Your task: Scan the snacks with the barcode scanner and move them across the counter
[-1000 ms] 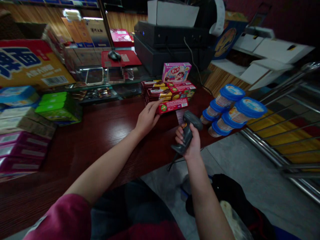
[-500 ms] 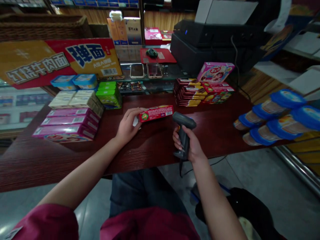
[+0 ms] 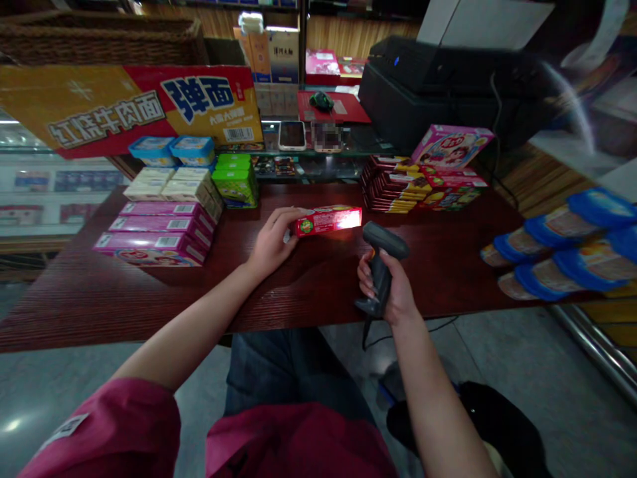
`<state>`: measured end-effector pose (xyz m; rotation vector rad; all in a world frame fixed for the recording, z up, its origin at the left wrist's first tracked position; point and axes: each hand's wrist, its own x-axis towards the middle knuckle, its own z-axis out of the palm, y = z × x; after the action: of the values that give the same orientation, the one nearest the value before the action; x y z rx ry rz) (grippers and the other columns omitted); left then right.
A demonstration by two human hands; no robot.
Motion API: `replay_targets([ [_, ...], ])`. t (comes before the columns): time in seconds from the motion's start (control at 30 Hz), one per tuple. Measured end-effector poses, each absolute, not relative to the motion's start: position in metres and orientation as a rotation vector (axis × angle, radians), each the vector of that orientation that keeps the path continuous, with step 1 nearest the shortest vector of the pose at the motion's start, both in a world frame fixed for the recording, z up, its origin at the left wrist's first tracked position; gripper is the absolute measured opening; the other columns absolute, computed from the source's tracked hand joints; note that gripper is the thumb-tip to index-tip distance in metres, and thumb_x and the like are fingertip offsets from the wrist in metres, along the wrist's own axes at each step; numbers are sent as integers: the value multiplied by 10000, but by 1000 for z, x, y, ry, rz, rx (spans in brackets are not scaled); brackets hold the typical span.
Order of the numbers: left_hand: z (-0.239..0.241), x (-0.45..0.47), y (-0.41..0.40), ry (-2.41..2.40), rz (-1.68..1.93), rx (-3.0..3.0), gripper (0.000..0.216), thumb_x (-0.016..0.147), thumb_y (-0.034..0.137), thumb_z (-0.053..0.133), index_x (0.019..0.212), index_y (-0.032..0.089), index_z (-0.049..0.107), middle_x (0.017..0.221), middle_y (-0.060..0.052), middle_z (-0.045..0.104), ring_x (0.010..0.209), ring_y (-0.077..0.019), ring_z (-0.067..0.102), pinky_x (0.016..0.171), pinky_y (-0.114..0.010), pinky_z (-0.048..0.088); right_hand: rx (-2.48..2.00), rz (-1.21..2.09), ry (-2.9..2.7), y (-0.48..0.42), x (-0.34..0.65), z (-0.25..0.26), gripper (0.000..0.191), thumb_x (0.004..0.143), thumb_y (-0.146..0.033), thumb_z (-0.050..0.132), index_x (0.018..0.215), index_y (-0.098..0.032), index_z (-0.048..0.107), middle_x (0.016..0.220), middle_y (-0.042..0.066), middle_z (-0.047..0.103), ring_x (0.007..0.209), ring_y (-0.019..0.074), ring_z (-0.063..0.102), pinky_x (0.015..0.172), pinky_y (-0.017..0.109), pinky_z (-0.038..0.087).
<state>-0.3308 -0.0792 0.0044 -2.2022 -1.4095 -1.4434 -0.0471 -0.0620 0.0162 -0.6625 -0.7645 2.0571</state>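
Note:
My left hand [image 3: 275,240] grips the left end of a small red box [image 3: 318,222] over the dark wooden counter [image 3: 318,285]. Bright light falls on the right end of the box's side. To its right, my right hand [image 3: 391,282] is wrapped around the handle of a dark grey barcode scanner [image 3: 384,242], fingers near the trigger. The scanner's head points left toward the lit end, a small gap apart from it. A cable hangs from the bottom of the handle.
Stacked purple boxes [image 3: 154,240], cream packs [image 3: 172,186] and green packs [image 3: 235,180] stand left. Behind the scanner are chocolate-coloured packets [image 3: 391,189] and a pink box [image 3: 452,146]. Blue-lidded tubs [image 3: 562,265] line the right side. Two phones [image 3: 292,135] lie on the glass shelf.
A bright light has appeared on the right end of the red box. The whole view has shifted, so things sit further right; both hands keep their holds.

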Motion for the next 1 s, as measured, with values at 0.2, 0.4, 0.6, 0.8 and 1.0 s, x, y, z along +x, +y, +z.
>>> replay_targets([
  [0.2, 24, -330, -87, -1427, -1453, -2199, 590, 911, 10, 653, 1445, 241, 557, 1370, -101, 662, 1304, -224, 634, 1146, -401, 554, -703, 2040, -776, -64, -44, 21, 240, 813, -392, 767, 863, -188, 650, 653, -22, 538, 482, 86, 423, 332, 137, 382],
  [0.4, 81, -371, -116, -1552, -1511, -2090, 581, 974, 173, 699, 1514, 329, 550, 1411, -84, 639, 1334, -251, 620, 1156, -427, 561, -870, 1987, -768, -67, -46, 27, 244, 737, -399, 771, 813, -204, 644, 638, -18, 495, 471, 93, 384, 307, 156, 362],
  [0.6, 118, -484, -144, -1732, -1825, -1990, 687, 839, 398, 891, 1448, 323, 583, 1441, -80, 652, 1293, -267, 681, 1006, -365, 655, -1016, 1891, -776, -72, -53, 38, 256, 649, -384, 799, 767, -217, 644, 651, -1, 441, 492, 98, 345, 301, 165, 339],
  [0.8, 133, -580, -152, -1792, -1980, -1801, 601, 738, 304, 953, 1275, 241, 690, 1305, -88, 749, 1211, -283, 731, 1067, -441, 641, -1094, 1822, -812, -75, -61, 49, 296, 511, -374, 831, 699, -229, 653, 649, 11, 401, 499, 89, 319, 283, 165, 310],
  [1.0, 115, -622, -136, -1876, -2169, -1748, 668, 705, 239, 927, 1334, 205, 705, 1312, -114, 767, 1191, -283, 737, 1008, -428, 662, -1104, 1803, -786, -76, -64, 50, 354, 460, -366, 881, 683, -221, 647, 636, -4, 402, 470, 68, 322, 256, 145, 320],
])
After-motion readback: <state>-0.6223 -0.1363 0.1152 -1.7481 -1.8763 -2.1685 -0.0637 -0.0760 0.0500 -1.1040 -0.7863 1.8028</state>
